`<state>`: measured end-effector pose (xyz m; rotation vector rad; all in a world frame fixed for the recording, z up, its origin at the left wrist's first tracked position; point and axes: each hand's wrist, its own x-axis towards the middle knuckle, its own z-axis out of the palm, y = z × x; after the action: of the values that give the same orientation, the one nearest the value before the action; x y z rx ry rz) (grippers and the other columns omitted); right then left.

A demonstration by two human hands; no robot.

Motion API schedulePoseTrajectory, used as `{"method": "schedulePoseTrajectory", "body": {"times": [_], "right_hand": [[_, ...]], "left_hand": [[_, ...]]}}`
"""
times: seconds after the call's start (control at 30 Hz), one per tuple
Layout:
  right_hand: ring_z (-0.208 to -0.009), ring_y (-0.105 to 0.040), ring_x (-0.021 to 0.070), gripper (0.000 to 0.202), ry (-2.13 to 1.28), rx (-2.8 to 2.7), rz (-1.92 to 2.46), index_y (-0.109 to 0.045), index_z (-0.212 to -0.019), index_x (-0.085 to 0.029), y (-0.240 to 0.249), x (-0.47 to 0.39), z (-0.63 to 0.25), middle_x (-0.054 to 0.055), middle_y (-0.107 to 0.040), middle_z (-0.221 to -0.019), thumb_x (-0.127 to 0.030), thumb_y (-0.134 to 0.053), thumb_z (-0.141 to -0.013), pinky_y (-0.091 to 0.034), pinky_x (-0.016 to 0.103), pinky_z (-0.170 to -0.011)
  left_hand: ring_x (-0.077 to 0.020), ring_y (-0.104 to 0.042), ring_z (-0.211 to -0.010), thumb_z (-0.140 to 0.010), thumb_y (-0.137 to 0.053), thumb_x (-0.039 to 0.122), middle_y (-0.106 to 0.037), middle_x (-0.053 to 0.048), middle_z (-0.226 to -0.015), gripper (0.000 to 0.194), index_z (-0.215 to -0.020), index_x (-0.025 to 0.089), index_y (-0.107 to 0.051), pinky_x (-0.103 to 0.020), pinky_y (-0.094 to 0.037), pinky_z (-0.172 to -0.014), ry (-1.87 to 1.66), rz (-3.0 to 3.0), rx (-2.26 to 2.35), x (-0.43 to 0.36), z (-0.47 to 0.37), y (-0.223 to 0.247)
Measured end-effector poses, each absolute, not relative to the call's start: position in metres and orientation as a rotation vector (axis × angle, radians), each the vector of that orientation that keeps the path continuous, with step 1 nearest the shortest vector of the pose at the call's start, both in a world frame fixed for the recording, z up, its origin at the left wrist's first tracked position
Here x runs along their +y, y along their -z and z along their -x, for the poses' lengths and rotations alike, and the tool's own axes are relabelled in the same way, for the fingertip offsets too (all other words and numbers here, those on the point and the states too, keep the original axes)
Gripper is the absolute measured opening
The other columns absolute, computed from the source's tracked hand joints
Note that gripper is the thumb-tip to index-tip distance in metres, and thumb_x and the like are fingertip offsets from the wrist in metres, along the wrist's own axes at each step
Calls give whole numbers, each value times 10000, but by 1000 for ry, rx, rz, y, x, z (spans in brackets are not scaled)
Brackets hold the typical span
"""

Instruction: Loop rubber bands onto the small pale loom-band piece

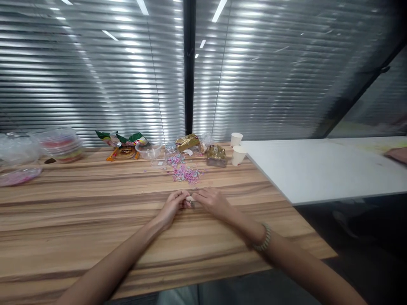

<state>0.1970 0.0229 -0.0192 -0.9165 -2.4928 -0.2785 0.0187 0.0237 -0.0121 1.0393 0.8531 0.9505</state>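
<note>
My left hand is closed, thumb and fingers pinched together low over the wooden table. My right hand meets it from the other side with its fingers bent and pressed together. Between the fingertips is something small, too small and partly covered to name. Just beyond both hands lies a loose pile of small pink, purple and pale green pieces, like plastic links or rings. A smaller heap of similar pieces sits behind it. A beaded bracelet circles my right wrist.
A clear plastic bowl, snack wrappers, gold packets and two paper cups stand along the back. Stacked plastic containers are at the far left. A white table adjoins on the right; blinds rise behind.
</note>
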Motion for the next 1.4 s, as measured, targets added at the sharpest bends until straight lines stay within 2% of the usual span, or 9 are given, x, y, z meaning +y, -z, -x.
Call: {"method": "schedulePoseTrajectory", "body": {"times": [0.13, 0.3, 0.47, 0.6, 0.77, 0.87, 0.97, 1.13, 1.4], "right_hand": [[-828, -535, 191, 200, 280, -2508, 946, -542, -1030, -160, 20, 21, -197, 85, -607, -887, -170, -405, -885, -391, 287, -718], [-768, -563, 153, 229, 27, -2411, 854, -583, -958, -192, 27, 24, -196, 49, -628, -854, -199, -360, -905, -418, 250, -689], [-785, -567, 154, 254, -126, -2360, 801, -598, -954, -196, 29, 27, -198, 56, -627, -873, -210, -350, -904, -424, 246, -686], [-695, -563, 144, 271, -192, -2374, 819, -617, -936, -204, 27, 23, -196, 42, -622, -750, -214, -349, -900, -419, 235, -651], [-741, -584, 151, 260, -366, -2238, 925, -625, -943, -202, 22, 19, -195, 41, -647, -845, -256, -375, -901, -425, 246, -686], [-748, -592, 158, 232, -521, -2082, 1004, -637, -942, -206, 20, 18, -193, 36, -655, -860, -312, -443, -872, -431, 256, -687], [-683, -587, 158, 236, -769, -1828, 1068, -645, -874, -183, 18, 19, -190, 42, -651, -813, -383, -563, -780, -444, 256, -624], [-551, -510, 106, 292, -1249, -1360, 962, -597, -766, -137, 15, 22, -186, 14, -593, -677, -402, -664, -664, -413, 220, -537], [-637, -492, 123, 346, -1268, -1288, 944, -564, -695, -140, 21, 24, -180, 10, -543, -668, -485, -589, -714, -409, 240, -619]], "left_hand": [[-126, -575, -682, -656, -669, 380, -577, -20, -748, 298, -775, 128, -564, -234, -457, -664, -954, -1128, 873, 23, -16, 11], [-131, -567, -693, -692, -637, 403, -562, -12, -746, 297, -787, 136, -549, -279, -493, -694, -941, -1280, 825, 24, -16, 12], [-148, -564, -761, -696, -634, 405, -554, -31, -812, 313, -816, 145, -509, -318, -520, -684, -956, -1129, 861, 24, -18, 14], [-143, -586, -752, -707, -629, 389, -567, -39, -859, 344, -917, 167, -472, -285, -500, -671, -1077, -1080, 958, 29, -12, 12], [-156, -578, -762, -689, -642, 384, -602, -43, -799, 308, -861, 142, -556, -261, -474, -685, -1006, -1408, 945, 28, -11, 9], [-166, -581, -743, -659, -671, 368, -621, -50, -775, 297, -816, 133, -582, -275, -476, -679, -987, -1493, 920, 25, -14, 9], [-163, -583, -698, -659, -665, 383, -623, -39, -720, 294, -792, 132, -587, -285, -480, -667, -993, -1491, 961, 24, -14, 8], [-166, -593, -719, -667, -657, 379, -641, -61, -768, 276, -762, 127, -593, -277, -467, -688, -979, -1536, 992, 26, -13, 9], [-171, -587, -735, -737, -585, 354, -639, -63, -812, 229, -818, 141, -604, -278, -462, -684, -921, -1781, 974, 26, -12, 10]]}}
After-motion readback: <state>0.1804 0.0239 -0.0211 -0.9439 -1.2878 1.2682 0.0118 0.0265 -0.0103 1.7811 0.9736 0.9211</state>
